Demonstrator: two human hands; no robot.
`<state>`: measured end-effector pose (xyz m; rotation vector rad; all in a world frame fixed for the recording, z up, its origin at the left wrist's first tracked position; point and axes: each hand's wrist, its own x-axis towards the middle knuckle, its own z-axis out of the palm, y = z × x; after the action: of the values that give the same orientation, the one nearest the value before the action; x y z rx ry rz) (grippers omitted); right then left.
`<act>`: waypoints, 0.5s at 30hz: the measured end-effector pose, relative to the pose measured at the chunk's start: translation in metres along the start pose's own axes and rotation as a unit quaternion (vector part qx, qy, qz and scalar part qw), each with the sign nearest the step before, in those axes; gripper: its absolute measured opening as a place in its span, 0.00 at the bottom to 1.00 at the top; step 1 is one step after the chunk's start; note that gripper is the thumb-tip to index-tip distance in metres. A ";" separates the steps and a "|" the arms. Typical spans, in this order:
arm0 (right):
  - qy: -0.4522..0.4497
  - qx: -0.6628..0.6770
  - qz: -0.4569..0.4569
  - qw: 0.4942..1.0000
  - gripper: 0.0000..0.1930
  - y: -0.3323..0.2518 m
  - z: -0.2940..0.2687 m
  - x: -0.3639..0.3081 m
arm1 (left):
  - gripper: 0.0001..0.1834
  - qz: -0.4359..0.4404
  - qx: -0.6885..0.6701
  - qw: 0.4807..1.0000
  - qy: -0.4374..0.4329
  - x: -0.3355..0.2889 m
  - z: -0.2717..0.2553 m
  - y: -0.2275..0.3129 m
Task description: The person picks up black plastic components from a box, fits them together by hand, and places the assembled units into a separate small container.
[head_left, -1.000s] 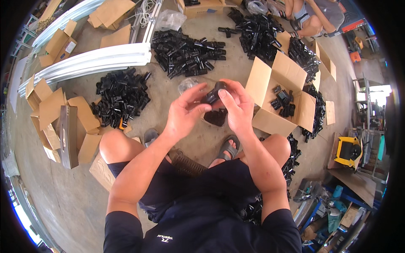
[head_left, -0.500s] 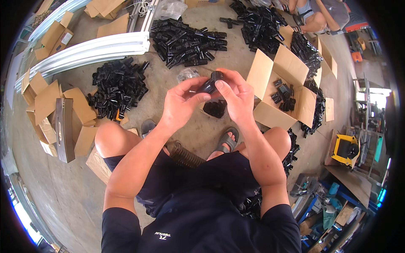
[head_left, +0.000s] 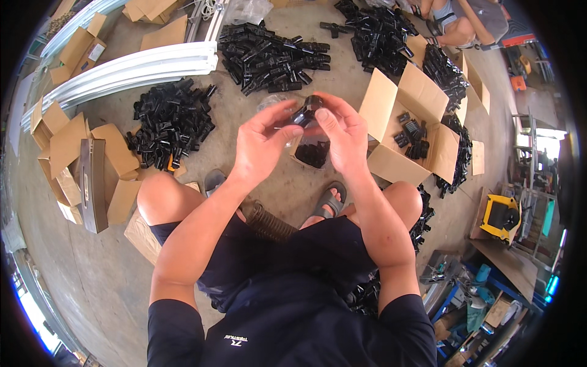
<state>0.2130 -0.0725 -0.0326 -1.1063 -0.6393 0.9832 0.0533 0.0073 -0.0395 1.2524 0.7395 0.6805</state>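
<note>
Between my two hands, out above my knees, is a short black plastic pipe fitting (head_left: 307, 110), tilted with its far end up to the right. My left hand (head_left: 260, 144) pinches its near end with thumb and fingers. My right hand (head_left: 345, 134) has its thumb on the fitting's side and its fingers curled around the far end. Below the hands on the floor stands a small open box (head_left: 304, 161) with black parts in it. Partly behind my left hand lies a clear plastic bag (head_left: 269, 103).
Heaps of black fittings lie ahead (head_left: 272, 58) and left (head_left: 174, 125). At right stands an open carton (head_left: 382, 162) with some fittings inside. Other cartons (head_left: 122, 159) and white metal profiles (head_left: 134, 70) are left. Another person (head_left: 458, 30) sits at the far right.
The black fitting has shifted slightly away from me and turned a little in my fingers. Both hands keep their hold on it.
</note>
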 end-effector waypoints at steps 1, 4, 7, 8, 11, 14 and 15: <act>0.001 0.007 -0.006 1.000 0.19 0.000 0.000 0.001 | 0.29 0.010 0.013 1.000 0.008 0.001 -0.001 0.003; 0.046 -0.024 0.023 0.998 0.20 0.000 -0.008 0.004 | 0.35 0.017 -0.047 0.998 0.041 0.001 -0.004 0.012; 0.057 -0.174 0.078 0.980 0.21 0.004 -0.029 0.015 | 0.42 0.043 -0.016 0.996 0.071 0.002 -0.012 0.020; 0.052 -0.234 0.096 0.966 0.21 0.008 -0.037 0.023 | 0.43 0.055 -0.016 0.995 0.082 0.002 -0.015 0.020; 0.009 -0.479 0.134 0.867 0.18 0.041 -0.069 0.047 | 0.46 0.080 0.060 0.991 0.088 0.004 -0.023 0.021; -0.040 -0.635 0.147 0.758 0.16 0.101 -0.108 0.052 | 0.46 0.101 0.120 0.984 0.079 0.008 -0.026 0.024; -0.059 -0.674 0.153 0.720 0.15 0.127 -0.119 0.051 | 0.45 0.105 0.137 0.982 0.077 0.009 -0.027 0.023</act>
<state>0.2937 -0.0632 -0.1944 -2.5137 -1.3999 0.7747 0.0360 0.0341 -0.0224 1.5576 0.8567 0.8755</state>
